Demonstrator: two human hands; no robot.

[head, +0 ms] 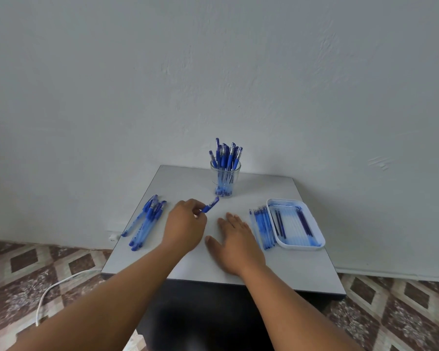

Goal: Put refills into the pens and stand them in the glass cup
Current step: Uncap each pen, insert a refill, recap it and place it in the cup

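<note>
While pinching a blue pen, left hand curled; right hand flat, empty.

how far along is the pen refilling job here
Done: a bunch of capped pens already stands in the glass cup. In hand: the left hand pinches one pen; the right hand rests flat on the table. Left: a pile of pens at the left, refills beside the white tray.
</note>
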